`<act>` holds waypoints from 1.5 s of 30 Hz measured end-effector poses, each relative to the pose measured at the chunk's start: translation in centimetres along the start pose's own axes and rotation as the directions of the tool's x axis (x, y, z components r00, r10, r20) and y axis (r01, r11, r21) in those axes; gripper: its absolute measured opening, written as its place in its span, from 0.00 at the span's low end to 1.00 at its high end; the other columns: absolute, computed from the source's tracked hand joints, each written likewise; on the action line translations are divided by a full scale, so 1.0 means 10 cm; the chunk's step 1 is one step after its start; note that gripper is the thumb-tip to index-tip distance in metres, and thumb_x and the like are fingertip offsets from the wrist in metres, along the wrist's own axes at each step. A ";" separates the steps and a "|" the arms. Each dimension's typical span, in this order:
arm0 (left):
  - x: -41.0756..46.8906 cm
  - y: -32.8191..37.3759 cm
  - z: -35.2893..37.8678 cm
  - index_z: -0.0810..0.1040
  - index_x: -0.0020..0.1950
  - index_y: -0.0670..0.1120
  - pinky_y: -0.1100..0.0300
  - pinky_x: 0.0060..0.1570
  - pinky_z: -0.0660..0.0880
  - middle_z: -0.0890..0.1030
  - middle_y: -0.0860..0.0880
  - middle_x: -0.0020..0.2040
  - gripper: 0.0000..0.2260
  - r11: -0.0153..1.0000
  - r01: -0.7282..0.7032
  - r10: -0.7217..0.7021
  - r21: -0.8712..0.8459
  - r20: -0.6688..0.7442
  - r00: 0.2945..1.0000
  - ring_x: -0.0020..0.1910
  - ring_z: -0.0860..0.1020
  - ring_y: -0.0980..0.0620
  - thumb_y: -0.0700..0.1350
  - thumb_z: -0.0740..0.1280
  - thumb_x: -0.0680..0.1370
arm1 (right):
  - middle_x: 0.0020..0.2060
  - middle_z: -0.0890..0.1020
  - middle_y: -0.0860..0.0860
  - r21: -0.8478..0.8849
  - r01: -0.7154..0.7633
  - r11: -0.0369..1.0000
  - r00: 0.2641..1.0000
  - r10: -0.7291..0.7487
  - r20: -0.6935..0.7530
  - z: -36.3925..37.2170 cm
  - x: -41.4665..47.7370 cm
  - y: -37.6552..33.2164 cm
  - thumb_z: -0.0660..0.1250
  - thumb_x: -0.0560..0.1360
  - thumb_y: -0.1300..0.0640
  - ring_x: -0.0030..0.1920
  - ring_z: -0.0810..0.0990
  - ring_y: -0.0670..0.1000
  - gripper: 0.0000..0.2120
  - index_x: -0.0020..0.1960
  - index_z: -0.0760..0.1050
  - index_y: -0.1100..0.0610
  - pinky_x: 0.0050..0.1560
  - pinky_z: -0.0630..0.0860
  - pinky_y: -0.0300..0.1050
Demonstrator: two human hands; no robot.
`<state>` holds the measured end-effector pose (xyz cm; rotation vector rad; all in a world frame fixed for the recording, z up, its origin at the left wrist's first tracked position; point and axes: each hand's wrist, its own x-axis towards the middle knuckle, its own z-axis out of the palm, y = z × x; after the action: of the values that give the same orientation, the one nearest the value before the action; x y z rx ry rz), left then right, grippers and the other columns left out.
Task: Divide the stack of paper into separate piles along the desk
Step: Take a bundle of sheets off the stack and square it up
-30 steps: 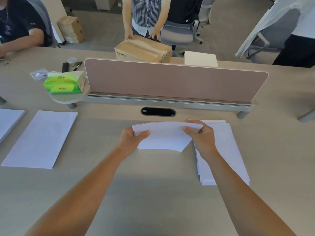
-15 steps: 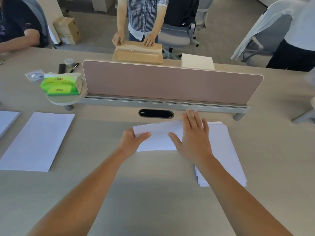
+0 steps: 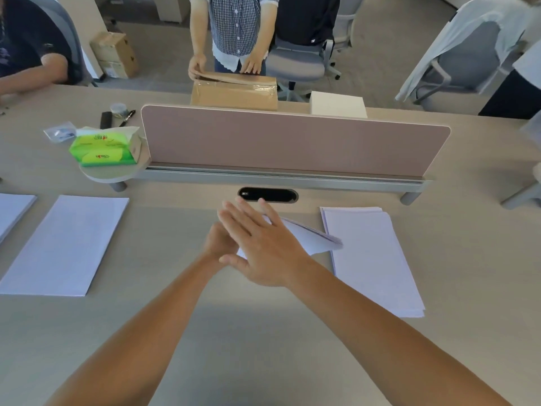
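Dead centre of the desk (image 3: 263, 332), your right hand (image 3: 263, 250) lies flat, fingers straight, over your left hand (image 3: 218, 241), which looks curled on a small sheaf (image 3: 313, 237). Main stack (image 3: 374, 259) sits at 3 o'clock, long axis 12-to-6; laid piles (image 3: 67, 244) are at 9, nearer your left.

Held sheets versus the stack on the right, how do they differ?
The held sheets are raised and curved in the left hand; the stack lies flat on the desk. The held sheets look few; the stack shows several staggered edges. Both are white paper.
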<state>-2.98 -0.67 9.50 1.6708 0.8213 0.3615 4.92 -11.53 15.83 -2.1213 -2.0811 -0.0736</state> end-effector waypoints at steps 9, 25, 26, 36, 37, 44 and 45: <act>0.00 -0.02 0.00 0.82 0.40 0.53 0.58 0.42 0.75 0.83 0.49 0.42 0.05 0.996 0.065 -0.071 -0.067 -0.093 0.993 0.41 0.79 0.50 0.45 0.74 0.74 | 0.76 0.59 0.40 0.776 -0.490 0.398 0.731 0.672 0.117 0.00 -0.89 0.98 0.80 0.60 0.39 0.76 0.56 0.43 0.56 0.78 0.52 0.46 0.73 0.55 0.40; 0.11 0.05 -0.01 0.85 0.50 0.44 0.46 0.54 0.78 0.85 0.42 0.53 0.18 0.937 0.081 -0.088 -0.340 -0.006 0.996 0.52 0.83 0.42 0.47 0.78 0.63 | 0.36 0.86 0.47 0.968 -0.223 -0.119 0.613 0.755 0.234 0.32 -0.57 1.08 0.75 0.71 0.63 0.38 0.85 0.47 0.02 0.43 0.84 0.58 0.37 0.79 0.39; 0.12 0.02 0.00 0.85 0.50 0.44 0.46 0.55 0.79 0.85 0.42 0.53 0.19 0.933 0.096 -0.104 -0.346 -0.004 0.995 0.53 0.83 0.41 0.49 0.78 0.62 | 0.37 0.86 0.47 0.961 -0.253 -0.113 0.613 0.750 0.249 0.35 -0.59 1.11 0.76 0.70 0.62 0.39 0.85 0.48 0.03 0.44 0.84 0.57 0.39 0.80 0.40; 0.27 -0.25 0.14 0.83 0.49 0.47 0.48 0.55 0.79 0.85 0.44 0.52 0.14 0.921 0.199 -0.212 -0.335 -0.002 0.977 0.52 0.83 0.44 0.41 0.78 0.65 | 0.45 0.85 0.42 0.860 -0.507 0.066 0.643 0.693 0.326 0.87 -0.71 1.31 0.73 0.75 0.59 0.47 0.84 0.43 0.10 0.55 0.81 0.56 0.46 0.78 0.38; 0.30 -0.27 0.16 0.82 0.47 0.49 0.49 0.54 0.79 0.85 0.46 0.49 0.11 0.939 0.203 -0.220 -0.277 -0.032 0.975 0.50 0.83 0.46 0.41 0.78 0.67 | 0.43 0.84 0.40 0.847 -0.521 0.106 0.644 0.700 0.309 0.93 -0.70 1.30 0.71 0.76 0.58 0.44 0.82 0.39 0.08 0.55 0.80 0.56 0.45 0.76 0.37; 0.75 -0.22 0.09 0.81 0.40 0.54 0.60 0.41 0.78 0.83 0.57 0.38 0.07 0.981 0.189 -0.192 -0.038 -0.091 0.977 0.38 0.81 0.57 0.42 0.75 0.73 | 0.48 0.83 0.43 0.892 -0.436 0.120 0.656 0.720 0.224 0.97 -0.37 1.36 0.66 0.79 0.61 0.43 0.81 0.36 0.10 0.57 0.76 0.49 0.45 0.75 0.31; 0.82 -0.23 0.06 0.82 0.41 0.53 0.59 0.43 0.78 0.84 0.55 0.39 0.07 0.976 0.211 -0.215 -0.057 -0.066 0.974 0.39 0.82 0.55 0.42 0.76 0.72 | 0.47 0.84 0.43 0.885 -0.458 0.089 0.652 0.710 0.266 1.00 -0.33 1.41 0.66 0.79 0.61 0.45 0.82 0.39 0.10 0.55 0.77 0.47 0.47 0.77 0.34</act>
<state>2.48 4.68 5.65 1.5136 1.0277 0.2914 18.07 -13.46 4.30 -1.7815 -0.5400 0.7423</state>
